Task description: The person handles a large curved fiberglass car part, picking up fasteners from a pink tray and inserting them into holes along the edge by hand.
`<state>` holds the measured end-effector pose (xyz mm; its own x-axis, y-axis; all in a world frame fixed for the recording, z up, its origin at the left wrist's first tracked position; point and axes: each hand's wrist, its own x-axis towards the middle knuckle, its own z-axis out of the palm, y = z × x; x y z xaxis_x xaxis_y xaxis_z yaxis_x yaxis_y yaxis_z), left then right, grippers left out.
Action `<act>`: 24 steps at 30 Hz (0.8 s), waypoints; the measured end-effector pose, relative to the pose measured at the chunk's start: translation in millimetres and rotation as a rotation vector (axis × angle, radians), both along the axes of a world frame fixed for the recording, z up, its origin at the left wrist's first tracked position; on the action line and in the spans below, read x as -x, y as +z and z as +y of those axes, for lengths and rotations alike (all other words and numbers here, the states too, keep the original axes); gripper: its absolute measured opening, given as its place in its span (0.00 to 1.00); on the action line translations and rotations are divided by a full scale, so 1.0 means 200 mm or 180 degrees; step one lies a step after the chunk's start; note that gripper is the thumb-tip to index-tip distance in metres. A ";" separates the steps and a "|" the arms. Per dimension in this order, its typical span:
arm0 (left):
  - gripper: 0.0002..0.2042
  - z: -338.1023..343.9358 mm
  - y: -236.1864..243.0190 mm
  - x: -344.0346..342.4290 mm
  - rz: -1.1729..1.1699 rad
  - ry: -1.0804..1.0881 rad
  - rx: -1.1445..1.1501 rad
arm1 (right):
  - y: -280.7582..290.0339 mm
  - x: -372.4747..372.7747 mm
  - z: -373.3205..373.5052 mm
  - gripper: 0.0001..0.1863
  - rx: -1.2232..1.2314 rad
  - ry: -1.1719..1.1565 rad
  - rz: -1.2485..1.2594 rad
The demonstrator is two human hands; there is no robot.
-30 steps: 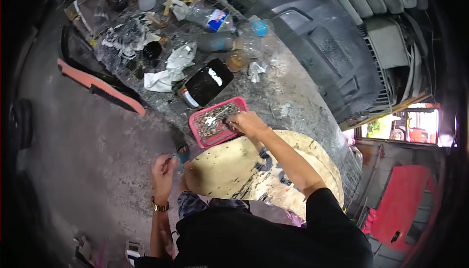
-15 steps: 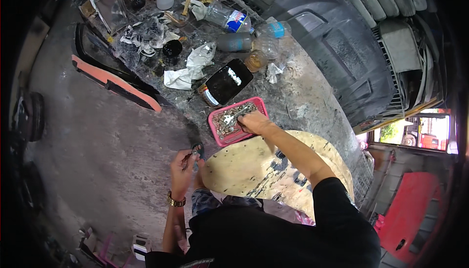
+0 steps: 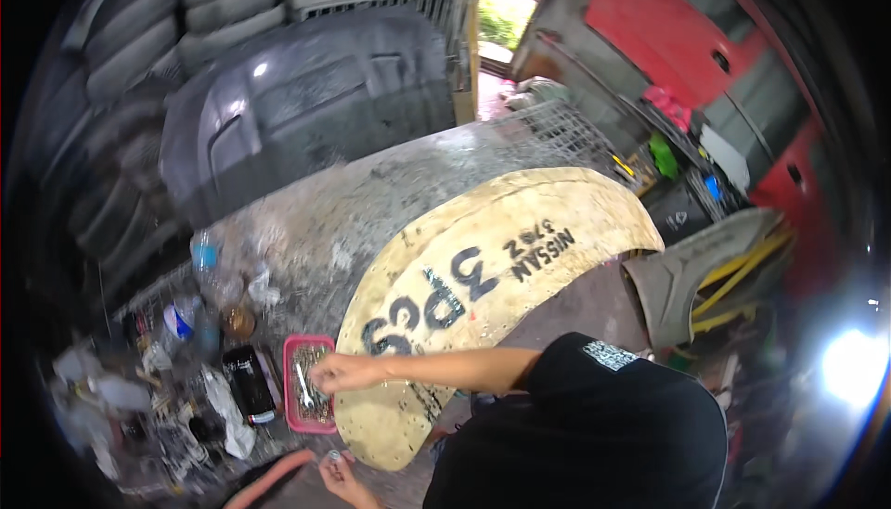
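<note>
My right hand point(image 3: 339, 372) reaches into a pink plastic tray point(image 3: 294, 414) of small metal hardware, its fingers curled beside a silver wrench point(image 3: 304, 386); what they hold, if anything, is hidden. Low in the view, my left hand point(image 3: 342, 474) pinches a small silver metal part point(image 3: 334, 456). A large curved cream board point(image 3: 557, 203) with black painted lettering lies beside the tray, partly under my right forearm.
The grimy bench point(image 3: 288, 226) holds plastic bottles point(image 3: 209, 268), crumpled paper point(image 3: 232, 421) and a black container point(image 3: 246, 381). Behind it stands a dark car panel point(image 3: 316, 91); red panels point(image 3: 650, 36) are at right. A pink-edged black strip point(image 3: 269, 481) lies low left.
The view has swung round, so the bench now runs across it and more of the board shows. My right hand is still at the tray and my left still pinches low down.
</note>
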<state>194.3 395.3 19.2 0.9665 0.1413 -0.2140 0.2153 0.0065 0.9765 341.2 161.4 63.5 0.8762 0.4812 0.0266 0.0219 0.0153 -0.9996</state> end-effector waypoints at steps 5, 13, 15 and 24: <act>0.06 -0.54 0.20 -0.04 -0.0105 -0.0912 0.0419 | 0.15 0.68 -0.56 0.10 -0.1629 -0.0724 0.1820; 0.07 -1.58 0.44 0.02 -0.0215 -0.1662 0.1125 | 0.05 1.48 -1.55 0.02 -0.2455 -0.2003 0.2137; 0.07 -1.85 0.49 0.06 0.0012 -0.1872 0.1228 | 0.14 1.71 -1.82 0.02 -0.2198 -0.2412 0.1712; 0.06 -2.58 0.53 0.14 0.0086 -0.2386 0.1497 | 0.17 2.45 -2.51 0.08 -0.2042 -0.3403 0.1165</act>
